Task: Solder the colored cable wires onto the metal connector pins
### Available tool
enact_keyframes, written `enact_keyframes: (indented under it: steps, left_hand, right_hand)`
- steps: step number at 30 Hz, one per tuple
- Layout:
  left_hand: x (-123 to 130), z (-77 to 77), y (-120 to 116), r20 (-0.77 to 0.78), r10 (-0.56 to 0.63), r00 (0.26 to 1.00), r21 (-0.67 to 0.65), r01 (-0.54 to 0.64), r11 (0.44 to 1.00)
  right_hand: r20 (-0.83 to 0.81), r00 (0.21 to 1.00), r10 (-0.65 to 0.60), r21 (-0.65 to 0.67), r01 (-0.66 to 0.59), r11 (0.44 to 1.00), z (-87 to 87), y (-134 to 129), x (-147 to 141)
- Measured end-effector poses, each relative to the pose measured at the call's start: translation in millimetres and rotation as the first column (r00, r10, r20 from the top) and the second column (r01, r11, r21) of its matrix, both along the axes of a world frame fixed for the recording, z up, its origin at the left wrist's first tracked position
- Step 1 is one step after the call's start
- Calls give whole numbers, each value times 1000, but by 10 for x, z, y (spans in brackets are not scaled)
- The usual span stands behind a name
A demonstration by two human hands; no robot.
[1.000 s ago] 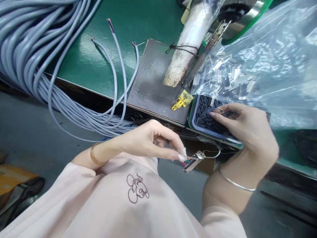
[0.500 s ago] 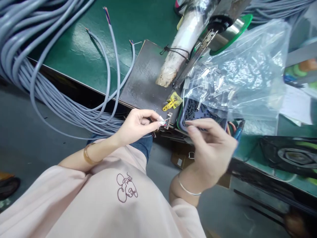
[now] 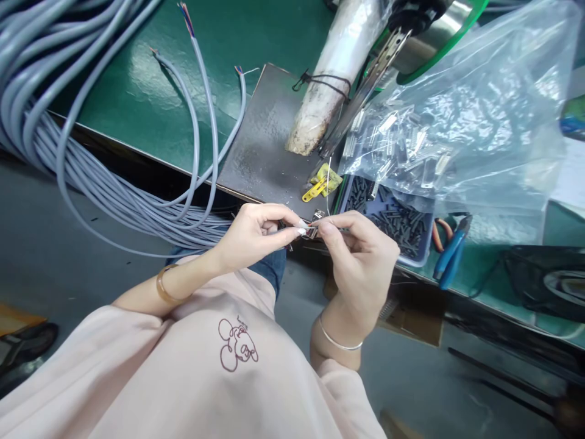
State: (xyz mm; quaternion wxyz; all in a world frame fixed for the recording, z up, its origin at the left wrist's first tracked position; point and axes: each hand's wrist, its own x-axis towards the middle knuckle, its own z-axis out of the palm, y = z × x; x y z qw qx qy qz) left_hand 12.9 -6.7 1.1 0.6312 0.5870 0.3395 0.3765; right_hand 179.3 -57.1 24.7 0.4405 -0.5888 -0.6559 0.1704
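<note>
My left hand [image 3: 256,235] is closed in a pinch on thin wires at a small metal-shelled connector [image 3: 319,214], near the bench's front edge. My right hand [image 3: 359,256] meets it from the other side, thumb and forefinger pressed together against the connector. Whatever lies between those right fingertips is too small to make out. Both hands partly cover the connector. Just beyond them a thin strand of solder wire [image 3: 329,183] stands up beside a yellow clip-like piece [image 3: 315,190].
A tray [image 3: 423,259] of short black tubes [image 3: 402,228] sits at right, partly under a clear bag of connectors [image 3: 397,137]. Blue-handled pliers [image 3: 450,256] lie beside it. A soldering iron [image 3: 365,91] points down over a dark board [image 3: 256,146]. Grey cables [image 3: 114,189] fill the left.
My right hand has moved left from beside the tray to the connector, its fingertips now meeting my left ones. My left hand keeps its pinch. The view has shifted slightly.
</note>
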Motion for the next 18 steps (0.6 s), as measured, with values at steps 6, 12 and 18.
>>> enact_keyframes:
  steps: [6,12,18]
  left_hand:
    - [-12,-37,-13,93,-57,994,-134,69,989]
    - [-91,-82,14,266,-137,954,-318,221,922]
    - [-161,-95,35,370,-193,909,-266,303,915]
  right_hand:
    - [432,902,-25,205,-71,976,-44,-22,-113]
    - [221,969,-110,267,48,962,-123,-86,-68]
    - [-91,988,-128,-105,118,987,-140,-128,21]
